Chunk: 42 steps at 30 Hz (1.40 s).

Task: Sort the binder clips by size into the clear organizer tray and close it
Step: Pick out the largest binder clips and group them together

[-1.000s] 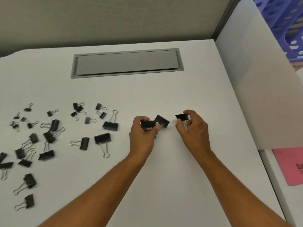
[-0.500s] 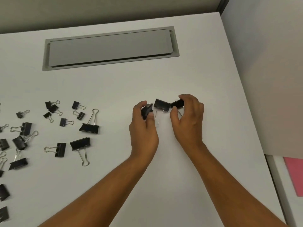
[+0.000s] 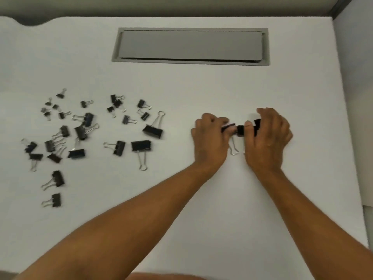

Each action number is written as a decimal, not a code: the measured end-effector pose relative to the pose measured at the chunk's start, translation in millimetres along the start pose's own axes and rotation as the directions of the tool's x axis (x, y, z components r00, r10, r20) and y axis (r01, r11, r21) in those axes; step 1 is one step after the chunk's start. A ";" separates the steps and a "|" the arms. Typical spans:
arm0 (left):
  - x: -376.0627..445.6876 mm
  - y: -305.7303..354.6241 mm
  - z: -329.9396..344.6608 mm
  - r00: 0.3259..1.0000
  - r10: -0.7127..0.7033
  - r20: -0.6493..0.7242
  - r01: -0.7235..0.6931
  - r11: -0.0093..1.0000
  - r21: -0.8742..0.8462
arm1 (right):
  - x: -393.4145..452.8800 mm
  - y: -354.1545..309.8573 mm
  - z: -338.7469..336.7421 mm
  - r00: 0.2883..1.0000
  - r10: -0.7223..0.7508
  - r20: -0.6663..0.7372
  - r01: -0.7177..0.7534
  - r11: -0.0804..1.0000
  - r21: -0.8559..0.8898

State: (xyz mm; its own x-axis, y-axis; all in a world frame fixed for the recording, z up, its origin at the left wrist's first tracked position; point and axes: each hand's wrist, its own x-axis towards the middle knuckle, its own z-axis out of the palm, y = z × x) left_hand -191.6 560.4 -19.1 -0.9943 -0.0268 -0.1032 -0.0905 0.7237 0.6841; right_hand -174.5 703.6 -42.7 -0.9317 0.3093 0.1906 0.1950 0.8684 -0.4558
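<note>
Several black binder clips of different sizes lie scattered on the left of the white table (image 3: 201, 199); two large ones (image 3: 153, 130) (image 3: 140, 145) lie nearest the middle. My left hand (image 3: 209, 141) grips a black binder clip (image 3: 228, 127). My right hand (image 3: 266, 138) grips another black clip (image 3: 257, 124). Between the two hands sits a third black clip (image 3: 240, 130) with its wire handles pointing toward me, and my right thumb touches it. The three clips are pressed close together in a row. No clear organizer tray is in view.
A grey cable-port cover (image 3: 190, 46) is set into the table at the back. A white partition panel (image 3: 357, 98) stands along the right edge. Medium clips (image 3: 57, 178) (image 3: 55, 200) lie at the near left.
Both hands have come closer together, bringing the held clips against the middle clip. The camera view has shifted, so more of the scattered clips on the left show.
</note>
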 end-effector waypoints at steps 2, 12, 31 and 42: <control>-5.0 -2.0 -7.8 0.999 0.041 0.028 -0.040 0.999 -0.034 | -0.1 0.2 0.9 0.999 -0.035 0.016 0.036 0.998 -0.057; -46.1 -101.9 -102.8 0.942 -0.109 -0.316 0.224 0.908 0.354 | 1.8 -1.1 -2.3 1.000 0.002 -0.004 -0.001 0.999 0.044; 37.2 23.3 -17.3 0.934 0.358 0.015 -0.357 0.934 -0.021 | 3.2 -2.5 -4.8 0.999 0.006 -0.047 -0.001 0.993 0.120; 13.4 -22.0 -46.7 0.929 0.355 -0.102 -0.343 0.932 0.112 | 6.6 2.1 -0.8 0.997 -0.063 -0.051 0.067 0.994 0.083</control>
State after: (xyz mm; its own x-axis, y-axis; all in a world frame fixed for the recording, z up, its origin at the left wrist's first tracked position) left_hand -205.5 511.9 -1.9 -0.9620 0.1612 0.2205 0.2633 0.7615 0.5922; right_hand -180.0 707.8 -41.6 -0.9254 0.2731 0.2628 0.1060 0.8521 -0.5125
